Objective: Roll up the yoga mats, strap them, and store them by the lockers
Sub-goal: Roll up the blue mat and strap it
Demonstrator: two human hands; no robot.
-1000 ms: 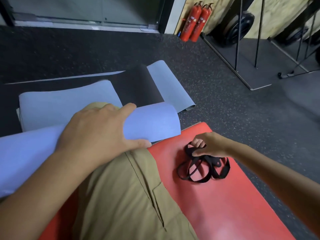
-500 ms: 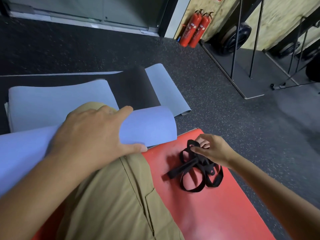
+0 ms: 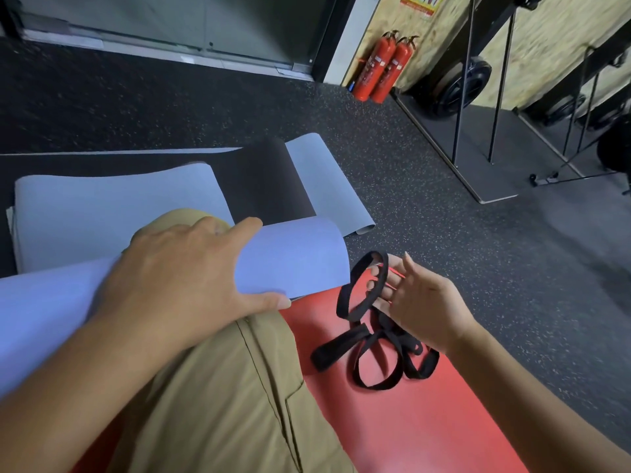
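Right now I see my left hand (image 3: 177,285) pressing flat on the rolled blue mat (image 3: 297,257) across my knee, fingers spread. My right hand (image 3: 420,308) is lifted with fingers straight, a loop of the black straps (image 3: 372,336) hooked over them; the rest trails onto the red mat (image 3: 426,421) near its far edge.

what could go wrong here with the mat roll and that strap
1. Only the left hand presses the rolled blue mat against the knee; if it eases off, the roll may spring open.
2. The black strap is a tangle of loops, with just one loop over the right hand fingers; lifting it could drag the whole knot up and perhaps snag.
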